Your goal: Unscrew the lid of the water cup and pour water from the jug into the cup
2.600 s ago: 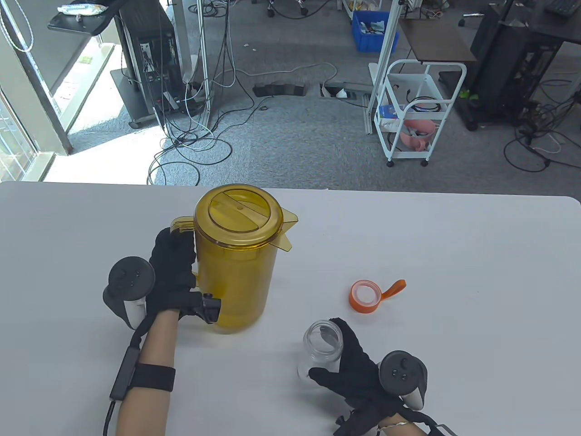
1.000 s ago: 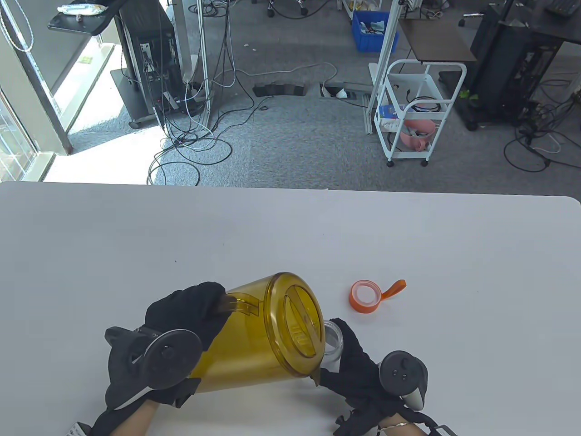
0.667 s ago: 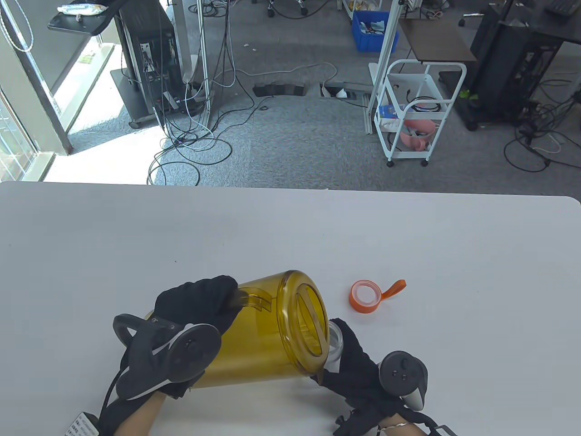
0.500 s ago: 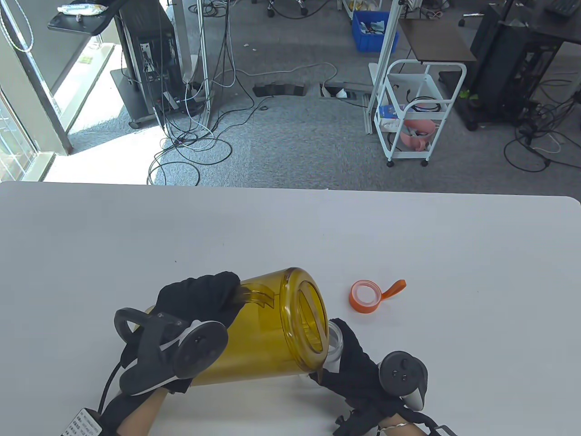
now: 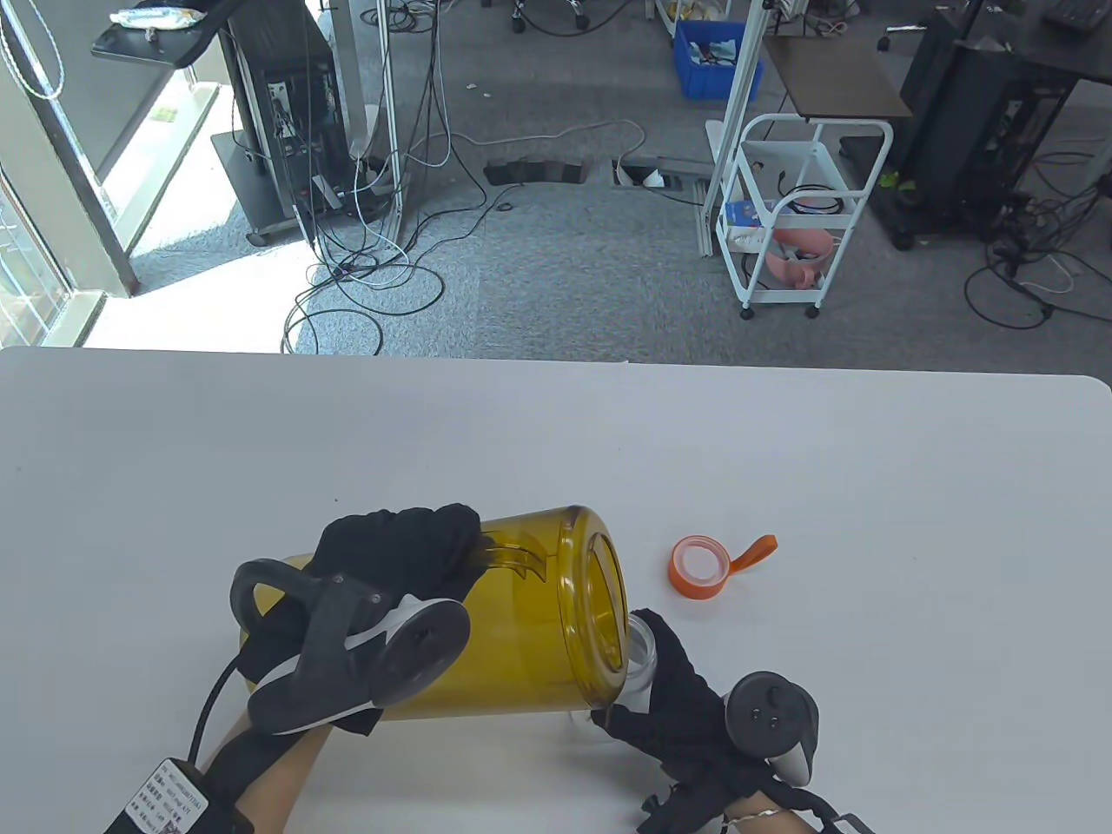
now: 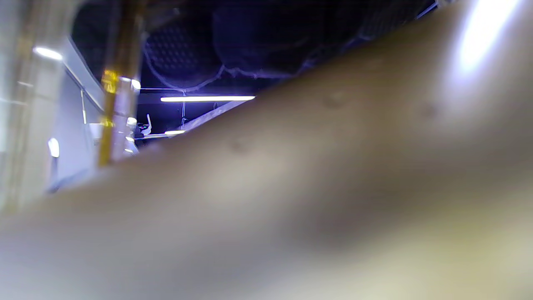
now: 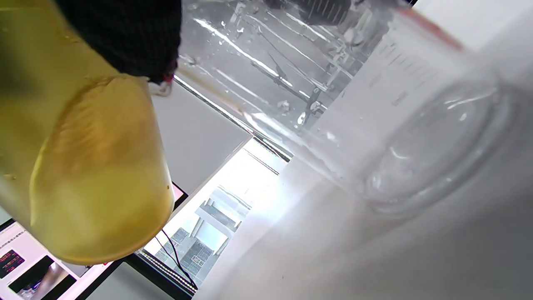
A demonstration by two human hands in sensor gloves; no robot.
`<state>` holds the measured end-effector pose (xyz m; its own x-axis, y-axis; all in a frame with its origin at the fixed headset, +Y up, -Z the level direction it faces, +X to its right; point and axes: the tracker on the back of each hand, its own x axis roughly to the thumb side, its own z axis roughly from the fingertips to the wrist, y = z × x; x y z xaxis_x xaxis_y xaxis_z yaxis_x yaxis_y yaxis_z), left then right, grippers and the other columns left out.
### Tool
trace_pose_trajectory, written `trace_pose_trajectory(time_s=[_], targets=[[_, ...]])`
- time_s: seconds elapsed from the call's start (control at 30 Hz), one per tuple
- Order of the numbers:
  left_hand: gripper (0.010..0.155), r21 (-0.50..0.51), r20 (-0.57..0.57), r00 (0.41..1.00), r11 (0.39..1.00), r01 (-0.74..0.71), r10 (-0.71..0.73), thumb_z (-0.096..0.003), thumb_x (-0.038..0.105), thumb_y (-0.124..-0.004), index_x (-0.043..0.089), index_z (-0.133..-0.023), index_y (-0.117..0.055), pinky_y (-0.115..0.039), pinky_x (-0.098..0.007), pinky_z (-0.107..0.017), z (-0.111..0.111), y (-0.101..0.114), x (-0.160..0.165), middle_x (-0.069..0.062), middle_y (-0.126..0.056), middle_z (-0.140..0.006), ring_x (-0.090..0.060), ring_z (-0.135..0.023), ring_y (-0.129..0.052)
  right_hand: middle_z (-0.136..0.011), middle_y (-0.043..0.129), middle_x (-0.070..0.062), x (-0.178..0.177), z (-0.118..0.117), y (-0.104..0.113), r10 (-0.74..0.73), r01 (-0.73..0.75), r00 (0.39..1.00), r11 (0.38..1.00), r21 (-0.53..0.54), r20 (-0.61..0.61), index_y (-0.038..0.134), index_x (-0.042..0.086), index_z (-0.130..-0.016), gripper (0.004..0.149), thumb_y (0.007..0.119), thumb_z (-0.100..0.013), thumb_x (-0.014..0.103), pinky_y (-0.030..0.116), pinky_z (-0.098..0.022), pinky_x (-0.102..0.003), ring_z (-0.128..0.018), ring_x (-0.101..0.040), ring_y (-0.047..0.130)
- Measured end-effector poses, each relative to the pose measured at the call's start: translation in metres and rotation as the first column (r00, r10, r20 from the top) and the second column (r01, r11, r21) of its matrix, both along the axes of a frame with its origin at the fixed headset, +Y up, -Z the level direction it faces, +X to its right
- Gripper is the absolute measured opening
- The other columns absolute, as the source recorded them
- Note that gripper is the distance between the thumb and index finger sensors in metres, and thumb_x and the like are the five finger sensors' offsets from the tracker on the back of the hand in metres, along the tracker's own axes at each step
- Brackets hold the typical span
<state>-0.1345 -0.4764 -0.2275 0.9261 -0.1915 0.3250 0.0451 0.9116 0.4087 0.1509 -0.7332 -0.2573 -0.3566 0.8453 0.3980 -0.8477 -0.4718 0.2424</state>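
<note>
The amber jug [image 5: 530,621] is tipped almost flat, its lidded mouth and spout turned right over the clear cup [image 5: 641,662]. My left hand [image 5: 395,552] grips the jug's handle. My right hand [image 5: 673,712] holds the cup at the table's near edge, fingers wrapped round its side. The jug hides most of the cup's mouth in the table view. Up close in the right wrist view are the cup [image 7: 374,125] and the jug's amber base [image 7: 95,175]; whether any water lies in the cup I cannot tell. The orange lid [image 5: 699,566] with its strap lies beyond the cup, to the right.
The white table [image 5: 869,486] stretches wide to the back and right. Beyond its far edge are a white cart [image 5: 799,217], cables and a blue crate [image 5: 712,56] on the floor. The left wrist view is filled by the blurred jug wall [image 6: 316,200].
The jug went from standing upright at mid-table to being carried to the cup and tipped. Over the last second it has tilted further towards flat. The right hand and cup have stayed put.
</note>
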Motion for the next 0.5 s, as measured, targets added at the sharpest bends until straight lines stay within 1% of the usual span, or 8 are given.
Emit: trace_pose_trajectory(time_s=[0.5], targets=[[0.036,-0.005,0.011,0.997,0.997,0.082,-0.082,-0.0641,0.059,-0.051,0.039,-0.093,-0.057,-0.084,-0.03,-0.06,-0.005,0.013,0.015,0.023,-0.083,-0.06,0.003,-0.04,-0.094,-0.115,0.037,-0.021,0.0,0.0,0.0,-0.001,0.001,1.0,1.0,-0.003,-0.001,0.02,0.012,-0.109,0.1,0.088,-0.043,0.045,0.039,-0.07,-0.07,-0.105,-0.047,0.053]])
